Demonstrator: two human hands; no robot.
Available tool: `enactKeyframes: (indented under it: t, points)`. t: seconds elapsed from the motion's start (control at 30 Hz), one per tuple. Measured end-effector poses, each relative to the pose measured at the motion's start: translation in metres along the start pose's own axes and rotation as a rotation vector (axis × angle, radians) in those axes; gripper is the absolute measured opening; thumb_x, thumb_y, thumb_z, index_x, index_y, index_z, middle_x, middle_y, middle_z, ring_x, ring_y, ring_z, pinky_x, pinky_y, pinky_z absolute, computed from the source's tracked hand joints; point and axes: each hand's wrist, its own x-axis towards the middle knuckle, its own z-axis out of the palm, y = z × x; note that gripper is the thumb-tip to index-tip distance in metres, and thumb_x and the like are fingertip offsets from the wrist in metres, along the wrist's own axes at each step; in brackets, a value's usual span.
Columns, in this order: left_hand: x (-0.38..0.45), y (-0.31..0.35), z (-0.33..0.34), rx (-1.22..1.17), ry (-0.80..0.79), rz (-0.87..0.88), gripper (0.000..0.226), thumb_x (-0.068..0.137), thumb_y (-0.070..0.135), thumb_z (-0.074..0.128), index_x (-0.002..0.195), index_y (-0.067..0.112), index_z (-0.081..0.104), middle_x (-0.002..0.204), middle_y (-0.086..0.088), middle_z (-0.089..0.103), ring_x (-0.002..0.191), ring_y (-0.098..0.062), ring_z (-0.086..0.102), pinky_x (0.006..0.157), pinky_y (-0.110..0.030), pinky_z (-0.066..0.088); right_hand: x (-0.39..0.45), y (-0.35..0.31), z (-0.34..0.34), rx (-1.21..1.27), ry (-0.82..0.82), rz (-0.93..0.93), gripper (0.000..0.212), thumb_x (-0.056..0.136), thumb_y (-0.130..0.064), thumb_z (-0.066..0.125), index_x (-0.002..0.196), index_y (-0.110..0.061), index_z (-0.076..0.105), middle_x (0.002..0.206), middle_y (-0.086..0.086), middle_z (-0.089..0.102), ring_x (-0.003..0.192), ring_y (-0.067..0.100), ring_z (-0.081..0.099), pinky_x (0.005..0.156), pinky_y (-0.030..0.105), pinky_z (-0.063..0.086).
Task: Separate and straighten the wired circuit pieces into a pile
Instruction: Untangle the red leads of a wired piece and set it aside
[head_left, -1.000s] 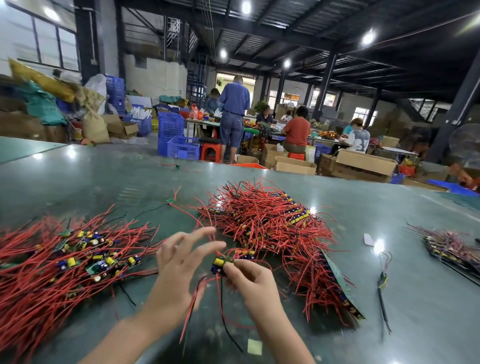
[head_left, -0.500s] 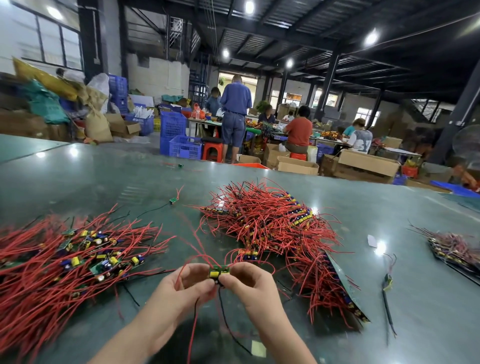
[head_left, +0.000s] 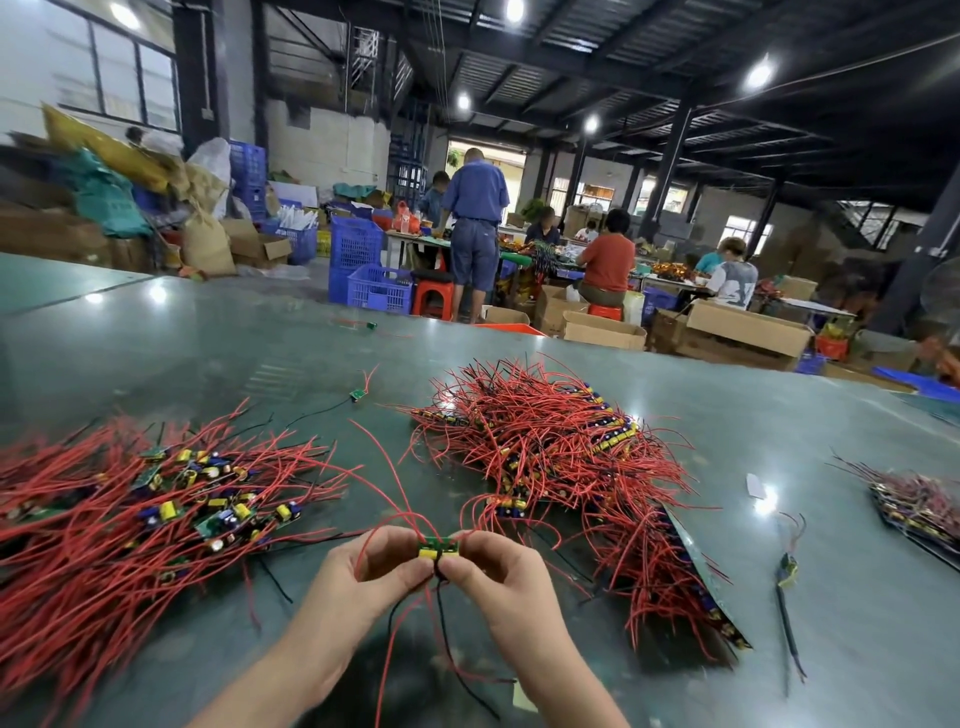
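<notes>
Both hands pinch one small circuit piece between them.

A small green circuit board with yellow parts and red and black wires was pinched between two piles of red-wired boards: one spread left, one tangled right.

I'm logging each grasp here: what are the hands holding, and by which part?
Both the left hand and the right hand pinch one small green circuit board by its opposite short ends; its wires hang free.
</notes>
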Motion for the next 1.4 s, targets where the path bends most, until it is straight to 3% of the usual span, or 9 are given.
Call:
enactKeyframes:
  t: [0.2,0.3,0.4,0.63,0.8,0.9,1.1,1.27,1.4]
  points:
    - [0.001,0.001,-0.001,0.016,0.037,0.075,0.011,0.056,0.01,0.074,0.066,0.007,0.068,0.069,-0.003,0.069,0.066,-0.007,0.062,0.066,-0.012,0.051,-0.002,-0.002,0.005,-0.096,0.019,-0.053,0.022,0.08,-0.001,0.07,0.074,-0.021,0.065,0.063,-0.013,0.064,0.063,-0.007,0.057,0.065,0.011,0.043]
    - [0.001,0.0,-0.002,0.054,0.019,0.084,0.014,0.059,0.014,0.074,0.07,0.007,0.07,0.072,-0.005,0.07,0.07,-0.008,0.064,0.069,-0.014,0.052,-0.002,-0.001,0.005,-0.125,0.031,-0.062,0.016,0.079,-0.001,0.069,0.077,-0.016,0.066,0.064,-0.014,0.063,0.062,-0.009,0.057,0.064,0.009,0.042]
    - [0.001,-0.002,-0.003,0.116,-0.014,0.101,0.02,0.062,0.018,0.073,0.076,0.006,0.067,0.075,-0.005,0.069,0.074,-0.009,0.063,0.074,-0.018,0.05,-0.002,0.001,0.007,-0.143,0.092,-0.063,0.009,0.078,-0.005,0.072,0.082,-0.012,0.07,0.072,-0.005,0.067,0.065,-0.002,0.057,0.067,0.015,0.045]
    - [0.0,-0.003,-0.006,0.188,0.022,0.099,0.017,0.064,0.013,0.073,0.08,0.008,0.069,0.08,-0.006,0.073,0.076,-0.009,0.065,0.076,-0.018,0.051,-0.002,0.002,0.007,-0.18,0.142,-0.053,0.017,0.075,-0.008,0.076,0.077,-0.023,0.067,0.072,-0.009,0.065,0.064,0.0,0.055,0.065,0.013,0.043]
    - [0.0,-0.003,-0.005,0.272,0.006,0.105,0.023,0.076,-0.009,0.066,0.077,0.014,0.071,0.077,0.002,0.074,0.073,-0.001,0.065,0.072,-0.011,0.05,-0.002,0.002,0.006,-0.165,0.078,-0.047,0.011,0.076,-0.002,0.072,0.081,-0.011,0.07,0.074,-0.002,0.066,0.068,0.005,0.058,0.069,0.018,0.047]
    - [0.0,-0.001,-0.006,0.366,-0.062,0.134,0.018,0.08,-0.006,0.065,0.079,0.01,0.071,0.076,0.003,0.071,0.074,0.0,0.062,0.074,-0.012,0.046,-0.002,0.001,0.004,-0.148,0.019,-0.05,0.007,0.078,0.002,0.069,0.083,-0.002,0.071,0.073,-0.007,0.064,0.064,-0.007,0.055,0.067,0.012,0.044]
    - [0.001,0.0,-0.009,0.392,-0.085,0.14,0.01,0.08,-0.002,0.066,0.08,0.006,0.072,0.079,0.0,0.07,0.08,-0.005,0.062,0.081,-0.02,0.046,-0.003,-0.001,0.002,-0.12,-0.022,-0.073,0.031,0.079,0.005,0.067,0.069,-0.025,0.063,0.068,-0.013,0.061,0.065,-0.009,0.054,0.068,0.011,0.042]
    - [-0.002,0.006,-0.009,0.39,-0.126,0.157,0.009,0.072,0.019,0.068,0.078,0.016,0.073,0.077,-0.003,0.068,0.076,-0.006,0.059,0.075,-0.022,0.046,-0.003,0.002,0.001,-0.105,-0.048,-0.082,0.021,0.079,0.005,0.068,0.078,-0.016,0.07,0.071,-0.015,0.063,0.07,-0.009,0.056,0.073,0.014,0.045]
    - [-0.003,0.009,-0.01,0.393,-0.149,0.176,0.011,0.075,0.02,0.074,0.085,0.018,0.073,0.085,-0.018,0.068,0.077,-0.009,0.06,0.076,-0.027,0.048,-0.002,0.004,0.0,-0.117,-0.046,-0.087,0.037,0.078,0.003,0.069,0.073,-0.034,0.066,0.068,-0.02,0.066,0.073,-0.008,0.058,0.075,0.015,0.047]
